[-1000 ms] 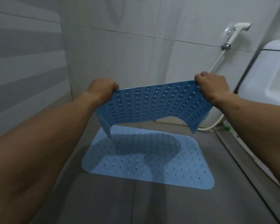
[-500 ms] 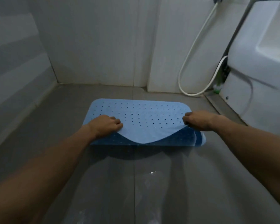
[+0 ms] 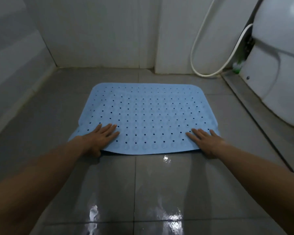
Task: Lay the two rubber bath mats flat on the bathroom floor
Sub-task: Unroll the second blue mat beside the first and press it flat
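A light blue rubber bath mat (image 3: 148, 116) with rows of small holes lies spread on the grey tiled floor (image 3: 143, 184). It covers a second blue mat, of which only a darker sliver (image 3: 119, 153) shows under the near edge. My left hand (image 3: 102, 135) lies flat, fingers apart, on the near left corner of the top mat. My right hand (image 3: 204, 139) lies flat the same way on the near right corner. Neither hand grips anything.
A white toilet (image 3: 277, 68) stands at the right beside a floor drain channel (image 3: 255, 119). A white spray hose (image 3: 199, 53) loops down the tiled back wall (image 3: 100, 31). The near floor tiles are wet and shiny.
The second mat, held up by both fists a second ago, came down onto the first mat. Both hands let go of its edge and now press flat on its near corners.
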`<state>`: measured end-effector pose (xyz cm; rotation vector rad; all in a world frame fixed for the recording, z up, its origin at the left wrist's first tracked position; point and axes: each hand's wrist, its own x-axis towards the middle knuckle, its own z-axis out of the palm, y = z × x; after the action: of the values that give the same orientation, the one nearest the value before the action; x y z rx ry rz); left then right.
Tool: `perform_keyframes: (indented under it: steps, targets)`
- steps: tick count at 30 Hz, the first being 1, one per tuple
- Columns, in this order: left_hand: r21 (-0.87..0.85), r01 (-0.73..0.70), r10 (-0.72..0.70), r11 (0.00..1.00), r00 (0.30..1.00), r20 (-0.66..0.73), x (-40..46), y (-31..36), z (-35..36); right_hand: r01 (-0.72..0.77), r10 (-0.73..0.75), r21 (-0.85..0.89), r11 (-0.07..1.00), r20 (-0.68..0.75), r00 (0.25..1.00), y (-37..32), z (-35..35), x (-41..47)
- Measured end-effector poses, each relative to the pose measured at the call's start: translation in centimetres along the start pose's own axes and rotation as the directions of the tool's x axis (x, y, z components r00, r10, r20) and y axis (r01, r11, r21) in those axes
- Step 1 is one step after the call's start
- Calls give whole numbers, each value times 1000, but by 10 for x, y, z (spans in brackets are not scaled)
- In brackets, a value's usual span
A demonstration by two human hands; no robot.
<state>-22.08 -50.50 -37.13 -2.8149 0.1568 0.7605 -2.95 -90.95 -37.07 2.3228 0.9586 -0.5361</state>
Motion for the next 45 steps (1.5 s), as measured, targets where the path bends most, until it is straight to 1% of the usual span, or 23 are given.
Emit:
perform_keyframes:
  steps: [2, 3, 4, 6, 8, 11, 13, 16, 18, 21, 23, 26, 30, 37, 40, 42, 45]
  targets:
    - [-107, 48, -36, 993, 994, 105, 0, -5, 8, 59, -68, 96, 994, 94, 993, 7, 15, 4]
    - [-162, 81, -59, 984, 989, 138, 2, -5, 10, 77, -95, 159, 984, 109, 990, 12, 18, 6]
    - [-211, 125, -92, 970, 983, 159, 5, -4, 10, 92, -115, 222, 971, 92, 989, 17, 19, 9]
    - [-315, 239, -194, 919, 967, 166, 15, 2, 12, 129, -125, 287, 949, -32, 992, 22, 19, 17]
    - [-411, 342, -297, 845, 940, 170, 27, 12, 13, 129, -79, 333, 934, -159, 984, 20, 16, 31]
    - [-508, 448, -407, 736, 892, 196, 47, 25, 12, 91, -12, 406, 909, -194, 981, 7, 12, 60]
    - [-540, 493, -478, 682, 860, 182, 57, 33, 12, 56, 48, 438, 897, -224, 973, -1, 8, 76]
    - [-543, 528, -580, 653, 809, 90, 72, 40, 16, 17, 151, 511, 860, -287, 946, -10, 6, 101]
    - [-537, 537, -616, 651, 787, 41, 79, 41, 21, -15, 212, 538, 843, -307, 928, -15, 10, 112]
    - [-579, 508, -607, 638, 794, 28, 85, 42, 29, -42, 276, 550, 834, -350, 895, -18, 19, 117]
    - [-603, 495, -606, 625, 795, 23, 86, 43, 33, -36, 285, 554, 831, -371, 884, -19, 22, 117]
    - [-597, 495, -609, 632, 793, 13, 85, 43, 35, -39, 289, 553, 832, -372, 882, -18, 23, 116]
    - [-577, 500, -593, 645, 804, 35, 77, 50, 33, -21, 250, 535, 845, -360, 899, -15, 30, 104]
    - [-541, 541, -524, 644, 827, 203, 43, 76, 31, -14, 207, 521, 854, -315, 926, -23, 47, 58]
    - [-536, 540, -487, 649, 836, 252, 22, 93, 34, -25, 198, 508, 861, -289, 937, -30, 57, 31]
    - [-530, 535, -463, 658, 842, 277, 6, 104, 36, -36, 197, 466, 884, -301, 933, -32, 63, 13]
    - [-529, 523, -430, 668, 852, 299, -19, 122, 43, -41, 172, 306, 951, -416, 893, -33, 65, -10]
